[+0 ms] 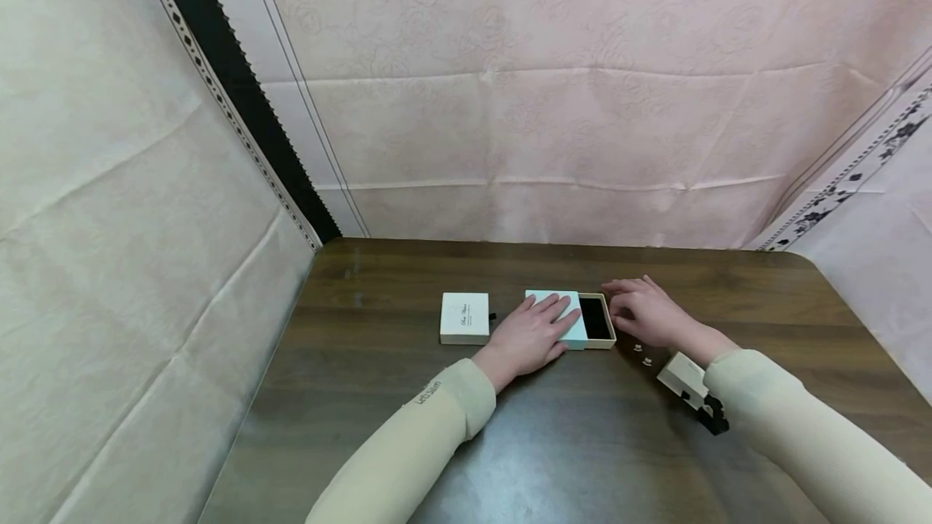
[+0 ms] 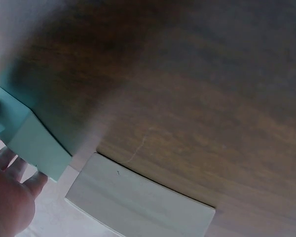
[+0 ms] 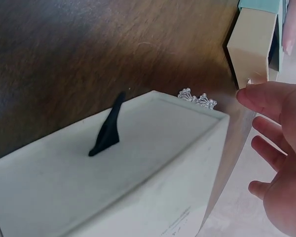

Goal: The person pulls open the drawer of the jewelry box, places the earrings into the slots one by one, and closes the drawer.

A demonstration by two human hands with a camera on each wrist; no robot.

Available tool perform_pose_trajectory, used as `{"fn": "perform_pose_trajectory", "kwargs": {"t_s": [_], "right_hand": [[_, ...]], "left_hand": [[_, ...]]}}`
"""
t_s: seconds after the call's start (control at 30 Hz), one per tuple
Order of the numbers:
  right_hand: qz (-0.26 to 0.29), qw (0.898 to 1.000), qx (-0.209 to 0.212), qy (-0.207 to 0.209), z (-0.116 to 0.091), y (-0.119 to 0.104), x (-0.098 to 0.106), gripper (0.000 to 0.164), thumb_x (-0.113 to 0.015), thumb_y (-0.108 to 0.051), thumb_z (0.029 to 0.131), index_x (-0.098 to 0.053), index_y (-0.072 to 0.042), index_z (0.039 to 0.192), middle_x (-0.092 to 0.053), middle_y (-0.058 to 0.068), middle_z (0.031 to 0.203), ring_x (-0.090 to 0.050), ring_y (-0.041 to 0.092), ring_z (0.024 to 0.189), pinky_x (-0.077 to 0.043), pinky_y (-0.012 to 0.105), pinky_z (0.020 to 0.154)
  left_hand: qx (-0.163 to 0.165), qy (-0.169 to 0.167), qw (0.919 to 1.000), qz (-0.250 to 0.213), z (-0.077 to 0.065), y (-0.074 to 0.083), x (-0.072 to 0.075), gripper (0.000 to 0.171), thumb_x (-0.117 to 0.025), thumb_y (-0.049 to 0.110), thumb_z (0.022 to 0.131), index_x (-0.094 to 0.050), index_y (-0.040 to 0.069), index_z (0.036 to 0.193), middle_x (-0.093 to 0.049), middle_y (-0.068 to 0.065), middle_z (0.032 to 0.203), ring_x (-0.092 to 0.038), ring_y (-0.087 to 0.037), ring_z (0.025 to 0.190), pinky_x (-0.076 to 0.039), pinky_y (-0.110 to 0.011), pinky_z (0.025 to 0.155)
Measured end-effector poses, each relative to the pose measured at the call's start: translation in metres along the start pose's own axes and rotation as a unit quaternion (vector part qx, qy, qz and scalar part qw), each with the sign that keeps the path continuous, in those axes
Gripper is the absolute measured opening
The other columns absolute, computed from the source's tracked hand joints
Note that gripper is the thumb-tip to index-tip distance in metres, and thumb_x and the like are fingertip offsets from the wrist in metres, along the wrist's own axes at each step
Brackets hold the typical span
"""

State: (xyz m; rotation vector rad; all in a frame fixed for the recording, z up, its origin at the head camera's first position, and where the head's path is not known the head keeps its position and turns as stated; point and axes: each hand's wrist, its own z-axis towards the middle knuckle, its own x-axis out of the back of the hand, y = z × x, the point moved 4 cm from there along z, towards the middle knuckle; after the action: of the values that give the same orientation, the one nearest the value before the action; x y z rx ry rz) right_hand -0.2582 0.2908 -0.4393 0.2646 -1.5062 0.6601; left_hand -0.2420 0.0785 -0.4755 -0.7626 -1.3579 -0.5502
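My left hand point(image 1: 530, 338) lies flat with spread, straight fingers on a light blue slide box point(image 1: 580, 332). In the left wrist view, its fingers rest along the side of the blue sleeve point(image 2: 42, 148). The cream inner drawer point(image 1: 601, 344), with a black lining, sticks out of the sleeve on the right. My right hand point(image 1: 648, 314) is at the drawer's outer end, fingers loosely bent. In the right wrist view, one fingertip point(image 3: 246, 94) touches the end of the drawer point(image 3: 251, 44). Two small silver, sparkling ornaments point(image 3: 197, 98) lie on the table near that hand.
A white box point(image 1: 464, 314) with small lettering and a black tab stands left of the blue one. Another white box point(image 1: 683, 378) with a black pull tab point(image 3: 108, 128) sits beneath my right forearm, next to a black item point(image 1: 713, 417). The brown wooden table point(image 1: 408, 265) meets a cloth backdrop.
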Motion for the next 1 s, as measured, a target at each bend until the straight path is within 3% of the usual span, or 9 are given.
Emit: {"fn": "perform_pose_trajectory", "kwargs": {"t_s": [1.0], "right_hand": [[-0.013, 1.000, -0.002, 0.007, -0.003, 0.010, 0.002, 0.031, -0.077, 0.000, 0.091, -0.063, -0.022, 0.073, -0.066, 0.027, 0.137, -0.059, 0.055, 0.127, -0.029, 0.083, 0.111]], "left_hand": [[-0.007, 0.020, 0.9997, -0.009, -0.004, -0.003, 0.001, 0.060, -0.051, 0.046, 0.113, -0.039, 0.026, 0.168, -0.036, -0.001, 0.173, -0.034, -0.018, 0.159, -0.033, -0.043, 0.128]]}}
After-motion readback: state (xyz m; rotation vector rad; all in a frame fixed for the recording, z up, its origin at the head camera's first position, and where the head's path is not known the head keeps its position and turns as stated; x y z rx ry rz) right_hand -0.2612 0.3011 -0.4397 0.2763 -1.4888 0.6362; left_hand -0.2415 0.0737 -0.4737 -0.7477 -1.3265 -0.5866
